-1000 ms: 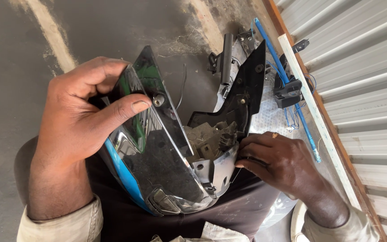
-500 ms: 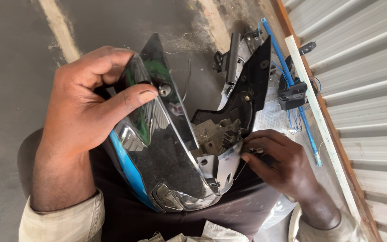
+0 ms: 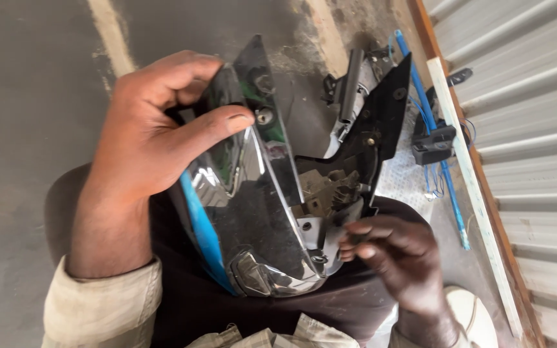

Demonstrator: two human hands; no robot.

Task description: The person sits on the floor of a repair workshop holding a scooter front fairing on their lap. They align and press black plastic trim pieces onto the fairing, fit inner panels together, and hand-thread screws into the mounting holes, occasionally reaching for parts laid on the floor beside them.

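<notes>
Headlight cowl (image 3: pixel 253 212), glossy black with a blue edge stripe, held on the lap, nose end toward the body, pointed top end away. Clear lens at the near tip. Inner side faces right: grey plastic housing, a bracket with small holes, a screw boss near the top.

Left hand (image 3: pixel 156 135) grips the cowl's upper left edge. Thumb lies across the glossy face, tip just beside the screw boss; fingers curl round the back edge. Hand closed firmly on the cowl.

Right hand (image 3: pixel 398 258) low on the right, at the inner bracket. Fingertips bunched close together, touching the white-grey part by the small holes. Whether they pinch a screw or other small piece, cannot tell; nothing shows between them.

Black inner panel (image 3: pixel 381 122) rises from the cowl's right side, tilted, with a bolt hole near its top. A grey bar-shaped part stands just left of it.

Beyond, on the floor (image 3: pixel 33 96): grey concrete with a pale painted stripe. Right of the cowl, a blue rod (image 3: pixel 433 129) lies along a wooden strip, and a small black switch block (image 3: pixel 433 143) with thin blue wires sits against it. Corrugated metal wall (image 3: pixel 523 129) fills the right edge.

Pale sleeves on both wrists; dark cloth over the lap under the cowl. A white rounded object shows at bottom right, partly hidden by the right wrist.
</notes>
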